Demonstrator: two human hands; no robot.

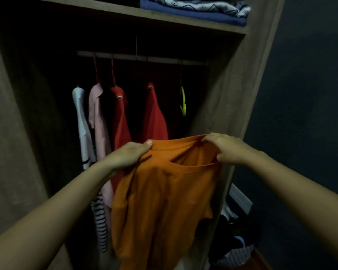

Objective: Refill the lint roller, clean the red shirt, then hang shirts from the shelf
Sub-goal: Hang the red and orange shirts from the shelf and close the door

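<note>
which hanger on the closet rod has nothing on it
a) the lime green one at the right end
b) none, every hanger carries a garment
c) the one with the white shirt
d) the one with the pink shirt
a: the lime green hanger hangs bare at the right end of the rod, while the pink shirt and white shirt each hang on hangers further left.
</note>
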